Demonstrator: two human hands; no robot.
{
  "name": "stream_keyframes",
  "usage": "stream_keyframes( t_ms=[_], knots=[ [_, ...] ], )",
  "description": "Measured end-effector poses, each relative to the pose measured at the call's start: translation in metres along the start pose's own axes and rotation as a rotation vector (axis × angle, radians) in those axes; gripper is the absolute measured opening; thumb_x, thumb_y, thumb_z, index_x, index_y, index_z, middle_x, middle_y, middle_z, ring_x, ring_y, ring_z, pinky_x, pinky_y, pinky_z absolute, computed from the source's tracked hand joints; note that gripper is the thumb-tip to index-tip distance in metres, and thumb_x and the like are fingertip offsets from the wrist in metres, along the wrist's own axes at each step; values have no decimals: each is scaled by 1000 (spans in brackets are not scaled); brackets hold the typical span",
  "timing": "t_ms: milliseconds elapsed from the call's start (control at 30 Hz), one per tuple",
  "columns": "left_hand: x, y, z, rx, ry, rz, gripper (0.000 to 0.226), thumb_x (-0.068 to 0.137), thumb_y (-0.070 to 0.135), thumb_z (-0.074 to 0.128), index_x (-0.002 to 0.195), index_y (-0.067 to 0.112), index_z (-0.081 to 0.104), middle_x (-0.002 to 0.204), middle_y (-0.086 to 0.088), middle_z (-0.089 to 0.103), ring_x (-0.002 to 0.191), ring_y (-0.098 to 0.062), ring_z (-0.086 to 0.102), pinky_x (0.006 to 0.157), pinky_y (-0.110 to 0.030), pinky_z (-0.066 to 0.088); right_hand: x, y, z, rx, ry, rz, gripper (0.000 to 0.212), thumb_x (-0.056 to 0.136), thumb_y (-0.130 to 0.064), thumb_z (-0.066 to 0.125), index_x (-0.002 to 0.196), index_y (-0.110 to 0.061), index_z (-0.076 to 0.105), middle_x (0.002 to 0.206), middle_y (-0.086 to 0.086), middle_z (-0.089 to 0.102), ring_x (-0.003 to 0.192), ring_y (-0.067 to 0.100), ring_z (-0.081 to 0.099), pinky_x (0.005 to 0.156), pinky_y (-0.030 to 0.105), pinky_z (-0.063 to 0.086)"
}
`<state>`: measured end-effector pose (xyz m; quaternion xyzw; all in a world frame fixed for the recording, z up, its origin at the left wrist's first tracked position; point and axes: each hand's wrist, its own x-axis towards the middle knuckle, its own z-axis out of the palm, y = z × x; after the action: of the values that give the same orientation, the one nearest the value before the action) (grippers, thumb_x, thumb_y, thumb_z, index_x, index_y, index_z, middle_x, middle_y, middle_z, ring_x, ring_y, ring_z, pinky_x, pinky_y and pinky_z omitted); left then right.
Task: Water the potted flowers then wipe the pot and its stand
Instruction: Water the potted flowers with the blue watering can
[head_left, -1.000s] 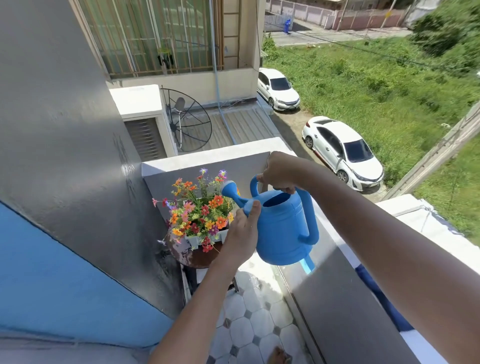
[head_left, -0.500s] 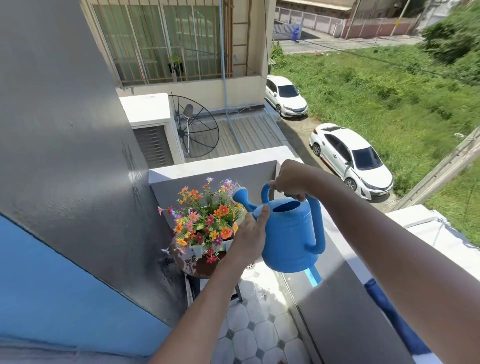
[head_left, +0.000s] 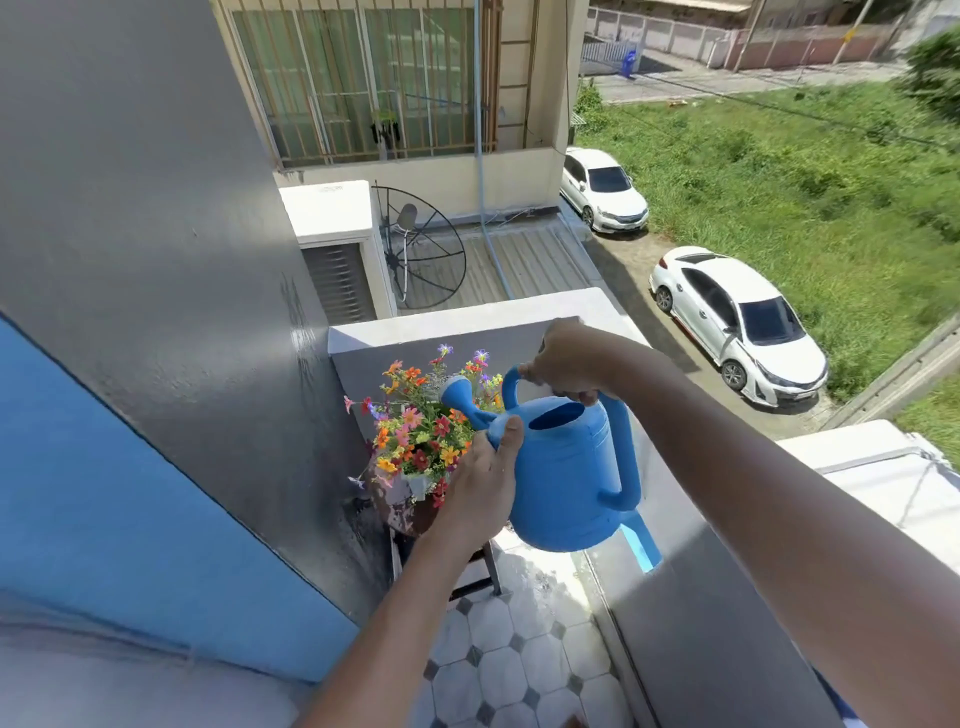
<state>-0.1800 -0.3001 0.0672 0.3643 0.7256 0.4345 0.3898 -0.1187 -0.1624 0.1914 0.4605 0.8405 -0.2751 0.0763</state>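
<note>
Watering can hangs at frame centre, its top handle gripped by the right hand; the left hand presses flat against its left side. Potted flowers stand just left of both hands, under the spout.

Flowers tight between wall and parapet
</note>
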Motion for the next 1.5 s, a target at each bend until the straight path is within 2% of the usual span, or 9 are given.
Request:
stream_keyframes(
  t_ms=[233, 633, 833, 1000, 1167, 1233, 1333, 1433, 1500],
  knots=[
    [-30, -12, -13, -24, 56, -34, 72, 84, 79, 18, 127, 26, 41, 117, 2, 53, 106, -10, 53, 87, -38, 41, -14, -19, 21, -21, -32, -62, 40, 98, -30, 58, 66, -8, 50, 61, 6, 54, 48, 17, 50, 46, 25, 42],
    [-50, -34, -24, -2, 116, -55, 58, 92, 71, 24, 124, 25, 43, 107, 4, 53, 99, -8, 53, 82, -37, 43, -31, -23, 57, 83, -29, -56, 44, 101, -36, 52, 94, 6, 65, 72, 17, 63, 48, 24, 51, 43, 24, 40],
    [-37, -40, -26, -108, 72, -60, 33, 98, 57, 31, 123, 36, 38, 118, -5, 55, 101, -15, 56, 82, -39, 47, -36, -4, 82, 434, -17, 23, 34, 101, -27, 50, 94, 5, 59, 58, 13, 47, 38, 21, 40, 40, 23, 34],
    [-24, -40, -19, -126, 69, -2, 49, 95, 65, 32, 137, 42, 36, 122, 7, 55, 104, -7, 57, 82, -31, 50, -48, 9, 92, 880, -32, 57, 20, 102, -21, 51, 88, -7, 47, 62, 8, 37, 41, 16, 30, 39, 20, 27],
    [-1, -31, -2, -60, 86, 47, 60, 94, 66, 33, 143, 33, 39, 132, 10, 50, 109, -6, 51, 81, -22, 44, -46, 35, 100, 1196, 78, 76, 20, 103, -24, 50, 103, -4, 53, 63, 6, 41, 39, 12, 33, 40, 22, 31],
    [11, -22, 7, -10, 13, 44, 68, 89, 75, 31, 141, 34, 40, 135, 9, 49, 115, -11, 50, 92, -32, 46, -44, 48, 100, 1305, 143, 95, 20, 103, -25, 49, 102, -6, 52, 61, 5, 42, 39, 13, 34, 39, 22, 31],
    [35, -6, 29, 35, -96, 49, 44, 93, 67, 35, 124, 35, 41, 123, 11, 48, 113, -12, 48, 87, -31, 42, -40, 74, 94, 1343, 264, 120, 28, 104, -33, 47, 96, -7, 52, 59, 6, 44, 38, 15, 36, 38, 24, 34],
    [88, 19, 94, 187, -172, 130, 57, 86, 76, 36, 109, 28, 54, 109, -1, 59, 104, -24, 57, 92, -45, 45, -28, 135, 72, 1401, 489, 175, 33, 105, -36, 44, 98, -4, 53, 60, 9, 44, 38, 19, 37, 39, 27, 36],
    [102, 26, 113, 257, -201, 142, 50, 91, 70, 36, 104, 26, 55, 98, 1, 56, 95, -19, 56, 90, -30, 42, -23, 152, 68, 1432, 539, 195, 32, 105, -32, 44, 105, -2, 54, 61, 8, 45, 40, 18, 39, 40, 30, 37]
  ],
)
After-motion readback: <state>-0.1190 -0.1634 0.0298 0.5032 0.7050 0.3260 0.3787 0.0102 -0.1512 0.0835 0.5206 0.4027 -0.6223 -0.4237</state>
